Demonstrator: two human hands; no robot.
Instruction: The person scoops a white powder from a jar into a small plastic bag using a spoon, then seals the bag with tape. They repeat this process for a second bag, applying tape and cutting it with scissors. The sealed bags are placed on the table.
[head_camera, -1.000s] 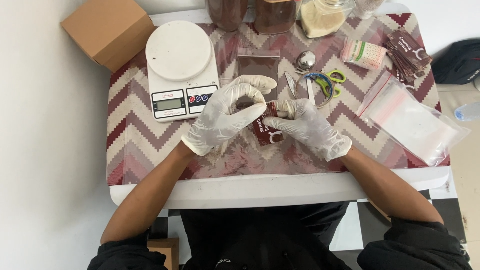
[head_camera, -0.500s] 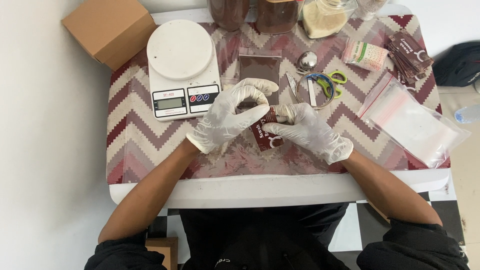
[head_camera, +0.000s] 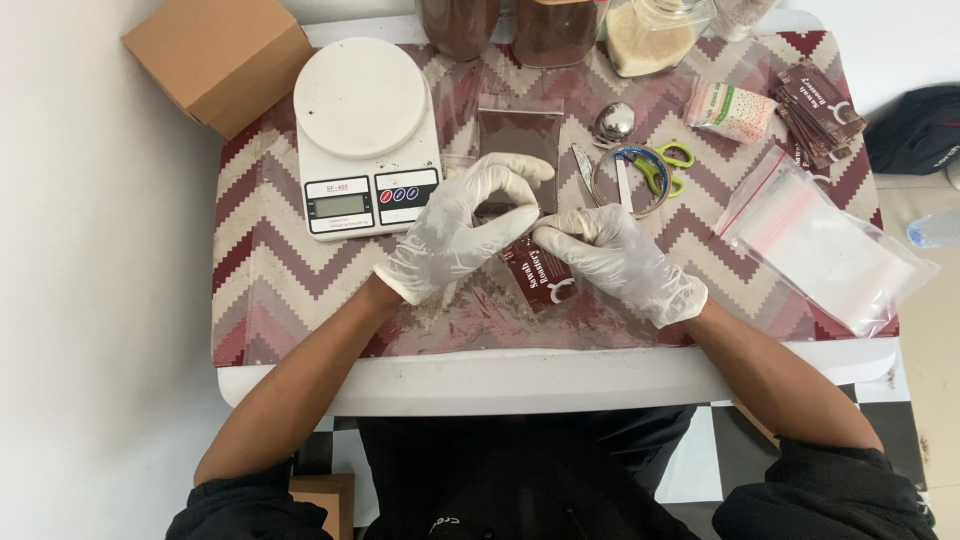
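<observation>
Packet (head_camera: 540, 275) with the dark red label sits between my gloved hands, long axis tilted toward me. Left fingers (head_camera: 500, 180) and right fingers (head_camera: 560, 235) both pinch its top edge, just below the scale (head_camera: 365, 140).

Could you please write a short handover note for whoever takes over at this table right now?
Left hand: gloved, fingers pinching the top edge of a small clear pouch with dark contents.
Right hand: gloved, fingers on the same pouch, over a dark red label card at its lower part.
On the table: kitchen scale at the left, bare; another filled pouch behind the hands; scissors and a spoon to the right; stack of label cards and empty zip bags at far right.
Done: at least one pouch filled.
Left: whether the held pouch is sealed cannot be told; unused bags and cards remain.
</observation>
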